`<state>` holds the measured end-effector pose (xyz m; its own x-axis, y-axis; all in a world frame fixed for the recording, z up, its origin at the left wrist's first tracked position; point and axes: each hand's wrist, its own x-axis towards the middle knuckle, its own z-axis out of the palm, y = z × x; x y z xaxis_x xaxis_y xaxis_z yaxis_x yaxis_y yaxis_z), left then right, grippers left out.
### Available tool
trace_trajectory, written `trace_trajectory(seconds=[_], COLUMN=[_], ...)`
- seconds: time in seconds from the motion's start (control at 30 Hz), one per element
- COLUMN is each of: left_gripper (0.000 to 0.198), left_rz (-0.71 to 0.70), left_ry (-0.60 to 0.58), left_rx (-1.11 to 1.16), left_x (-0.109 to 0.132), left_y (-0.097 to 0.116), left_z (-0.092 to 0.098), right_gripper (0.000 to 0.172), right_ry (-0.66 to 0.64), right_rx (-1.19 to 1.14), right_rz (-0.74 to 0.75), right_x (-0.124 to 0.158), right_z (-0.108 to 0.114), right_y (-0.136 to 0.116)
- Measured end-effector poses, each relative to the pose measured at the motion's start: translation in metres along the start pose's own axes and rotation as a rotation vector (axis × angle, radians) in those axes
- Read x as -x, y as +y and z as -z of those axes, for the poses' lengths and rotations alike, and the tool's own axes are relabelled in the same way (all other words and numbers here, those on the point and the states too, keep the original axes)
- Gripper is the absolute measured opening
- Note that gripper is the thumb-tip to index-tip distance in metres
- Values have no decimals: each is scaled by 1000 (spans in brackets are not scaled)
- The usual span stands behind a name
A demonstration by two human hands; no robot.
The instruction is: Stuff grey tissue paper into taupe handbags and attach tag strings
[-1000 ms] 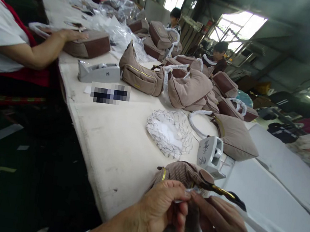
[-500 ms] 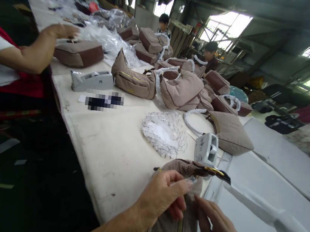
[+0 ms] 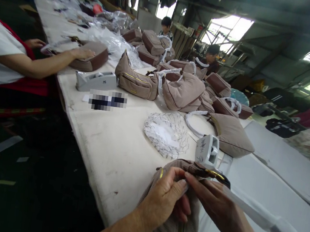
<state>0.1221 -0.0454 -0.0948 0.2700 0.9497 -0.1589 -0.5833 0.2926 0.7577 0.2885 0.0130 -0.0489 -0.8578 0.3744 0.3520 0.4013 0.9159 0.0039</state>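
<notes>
A taupe ribbed handbag (image 3: 168, 228) with gold zippers lies under my hands at the table's near edge. Over its upper part, my left hand (image 3: 166, 193) is closed with thumb and forefinger pinched together. My right hand (image 3: 213, 194) reaches in from the right, its fingers closed and their tips meeting the left fingertips. What the two hands pinch is hidden or too small to name. The bag's strap (image 3: 267, 214), wrapped in white film, runs off to the right from a gold ring (image 3: 215, 174).
A grey tape dispenser (image 3: 207, 150) stands just beyond the bag, a second tape dispenser (image 3: 96, 80) farther left. A heap of white ties (image 3: 166, 134) lies between them. Several taupe bags (image 3: 181, 91) are piled behind. At left, a co-worker's hand (image 3: 83, 54) rests on another bag.
My right hand has moved up and left, bringing its fingertips to my left hand's. The left hand stays pinched over the bag. The co-worker's hand has come down onto a bag.
</notes>
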Motion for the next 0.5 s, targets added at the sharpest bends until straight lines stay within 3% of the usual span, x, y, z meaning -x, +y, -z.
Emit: trace_trajectory(seconds=[0.1, 0.23, 0.3, 0.4, 0.5], left_gripper=[42, 52, 52, 44, 36], left_rz=[87, 144, 64, -119, -122], left_ry=[-5, -16, 102, 394, 389], left_rx=[181, 202, 62, -267, -512], left_x=[3, 6, 7, -1, -22], left_y=[-1, 3, 7, 6, -7], left_z=[-8, -7, 12, 60, 103], right_gripper=[49, 50, 52, 56, 48], right_ry=[-34, 112, 202, 364, 428], right_rx=[58, 166, 181, 247, 178], right_rz=[131, 140, 59, -181, -516], right_x=[6, 27, 37, 54, 74], right_z=[-9, -30, -40, -52, -54], right_y=[13, 20, 16, 2, -15])
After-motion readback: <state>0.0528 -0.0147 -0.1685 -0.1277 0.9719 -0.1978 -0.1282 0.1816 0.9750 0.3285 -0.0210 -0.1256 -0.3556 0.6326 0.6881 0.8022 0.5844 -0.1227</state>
